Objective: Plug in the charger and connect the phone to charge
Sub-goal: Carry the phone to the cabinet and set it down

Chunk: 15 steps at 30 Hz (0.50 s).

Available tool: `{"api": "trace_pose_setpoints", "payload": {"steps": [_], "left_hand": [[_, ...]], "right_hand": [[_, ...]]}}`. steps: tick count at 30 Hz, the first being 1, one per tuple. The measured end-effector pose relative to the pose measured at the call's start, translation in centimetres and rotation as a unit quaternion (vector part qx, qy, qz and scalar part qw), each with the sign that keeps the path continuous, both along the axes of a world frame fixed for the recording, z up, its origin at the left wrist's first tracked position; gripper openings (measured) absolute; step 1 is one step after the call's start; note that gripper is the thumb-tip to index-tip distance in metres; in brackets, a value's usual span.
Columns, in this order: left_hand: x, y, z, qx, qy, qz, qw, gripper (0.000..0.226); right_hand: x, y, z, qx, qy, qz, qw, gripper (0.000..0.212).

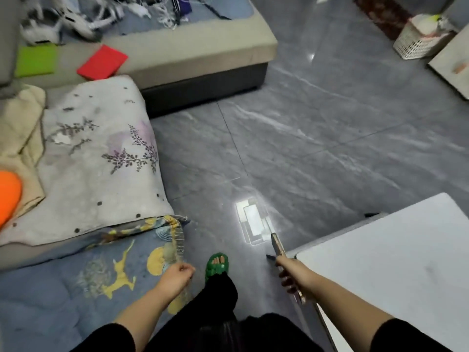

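My right hand [294, 276] grips a phone [277, 246] edge-on, its top end pointing forward over the grey floor beside a white table [396, 260]. My left hand [176, 276] hangs at the edge of a blue printed mat [76, 288], fingers curled closed with nothing seen in them. White cables and chargers [162, 11] lie tangled on the far sofa cushion at the top left. No wall socket is in view.
A grey sofa [203, 57] holds a red card [101, 62] and a green card [36, 60]. A floral cushion [101, 161] lies to the left. My foot in a green sandal [217, 266] stands on the tiled floor. A white basket [416, 41] sits far right.
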<state>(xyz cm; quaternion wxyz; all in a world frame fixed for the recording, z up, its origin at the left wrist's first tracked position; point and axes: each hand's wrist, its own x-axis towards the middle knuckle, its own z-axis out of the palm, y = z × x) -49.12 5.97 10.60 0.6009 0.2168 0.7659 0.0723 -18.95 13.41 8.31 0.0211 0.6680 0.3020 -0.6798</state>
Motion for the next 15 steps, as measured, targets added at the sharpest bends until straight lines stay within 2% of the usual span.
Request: {"api": "trace_pose_setpoints", "payload": {"steps": [2, 8, 15], "left_hand": [[-1.4, 2.8, -0.3, 0.011, 0.003, -0.017, 1.0, 0.017], [-1.1, 15.3, -0.7, 0.005, -0.033, -0.069, 0.997, 0.015], [4.2, 33.5, 0.5, 0.062, -0.036, -0.108, 0.992, 0.009]], "right_hand": [[-1.0, 2.8, -0.3, -0.003, 0.0, -0.015, 1.0, 0.015], [1.1, 8.0, -0.8, -0.013, -0.037, -0.074, 0.996, 0.02], [6.0, 15.2, -1.9, -0.061, -0.068, -0.149, 0.985, 0.029]]}}
